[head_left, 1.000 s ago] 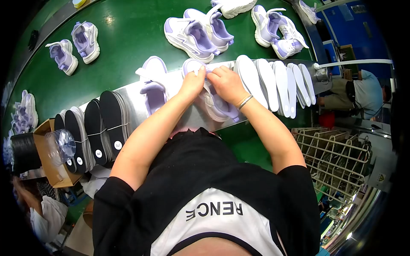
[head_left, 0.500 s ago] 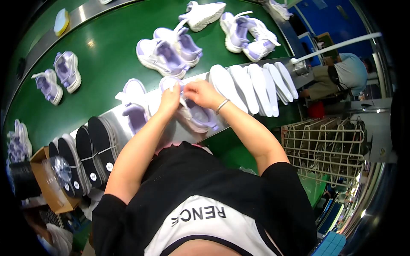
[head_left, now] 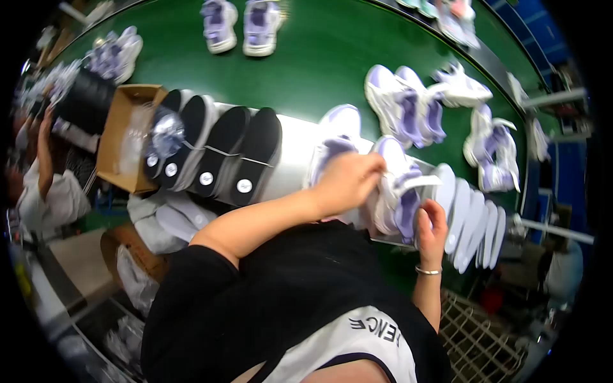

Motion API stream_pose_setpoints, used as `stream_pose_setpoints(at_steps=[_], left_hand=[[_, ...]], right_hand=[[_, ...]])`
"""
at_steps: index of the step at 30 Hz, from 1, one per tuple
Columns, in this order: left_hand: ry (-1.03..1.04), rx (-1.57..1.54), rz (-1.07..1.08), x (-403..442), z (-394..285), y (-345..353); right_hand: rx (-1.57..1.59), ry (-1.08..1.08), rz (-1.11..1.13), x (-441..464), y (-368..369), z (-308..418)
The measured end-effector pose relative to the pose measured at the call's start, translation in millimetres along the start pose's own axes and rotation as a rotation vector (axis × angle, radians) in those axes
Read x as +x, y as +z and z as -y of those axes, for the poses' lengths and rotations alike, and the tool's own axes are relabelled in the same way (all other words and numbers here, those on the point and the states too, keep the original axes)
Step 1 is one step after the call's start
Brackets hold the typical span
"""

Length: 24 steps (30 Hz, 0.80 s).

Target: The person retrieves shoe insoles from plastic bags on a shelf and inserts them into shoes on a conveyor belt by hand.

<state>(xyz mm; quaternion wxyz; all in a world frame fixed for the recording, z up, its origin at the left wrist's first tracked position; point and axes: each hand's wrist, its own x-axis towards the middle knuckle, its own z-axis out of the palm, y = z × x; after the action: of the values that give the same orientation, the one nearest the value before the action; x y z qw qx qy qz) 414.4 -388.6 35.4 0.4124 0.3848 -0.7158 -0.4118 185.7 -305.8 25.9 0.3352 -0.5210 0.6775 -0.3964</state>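
A white and lilac sneaker (head_left: 391, 203) stands on the metal ledge in front of me, its white strap (head_left: 418, 182) sticking out to the right. At its left side is my left hand (head_left: 348, 182), fingers bent and pressed together against the upper. My right hand (head_left: 432, 230), with a bracelet at the wrist, is beside the heel with thumb and fingers apart; nothing shows between them. A second sneaker (head_left: 340, 121) is just left of the first, partly hidden by my left hand. White insoles (head_left: 469, 217) stand in a row to the right of my right hand.
Bundled black insoles (head_left: 220, 153) lie to the left beside a cardboard box (head_left: 131, 143) with clear plastic. More lilac sneakers (head_left: 405, 105) stand on the green surface (head_left: 306, 57). A wire basket (head_left: 482, 329) is at lower right. Another person's arm (head_left: 45, 153) shows at far left.
The view has swung left, so the bench appears shifted right. My hands, close together over the sneaker before, are now apart: the left at its side, the right by the heel.
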Motion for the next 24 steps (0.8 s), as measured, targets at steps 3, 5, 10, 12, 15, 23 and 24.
stream_pose_setpoints(at_steps=[3,5,10,12,15,23,24], left_hand=[[0.026,0.701,-0.512,-26.4,8.8,-109.7],[-0.144,0.667,-1.007,-52.7,16.2,-171.4],[-0.213,1.673,-1.037,-91.0,36.5,-236.2],[-0.179,1.001,-0.833,-63.1,22.1,-171.4],[-0.122,0.728,-0.209,-43.3,31.8,-56.7],[-0.456,0.794,0.203,37.2,56.7,10.7],[-0.459,0.809,0.144,46.3,66.7,0.6]], right_hand=[[-0.021,0.247,0.042,-1.3,-15.5,-62.3],[0.195,0.413,0.163,-3.6,-5.9,-62.2],[0.181,0.295,0.414,5.8,33.8,-50.9],[0.217,0.352,0.439,14.8,57.8,-6.6],[0.064,0.019,0.516,25.9,83.6,-21.5],[-0.860,-0.178,-0.200,39.0,-32.2,-67.1],[-0.928,-0.127,-0.220,37.1,-45.2,-74.2]])
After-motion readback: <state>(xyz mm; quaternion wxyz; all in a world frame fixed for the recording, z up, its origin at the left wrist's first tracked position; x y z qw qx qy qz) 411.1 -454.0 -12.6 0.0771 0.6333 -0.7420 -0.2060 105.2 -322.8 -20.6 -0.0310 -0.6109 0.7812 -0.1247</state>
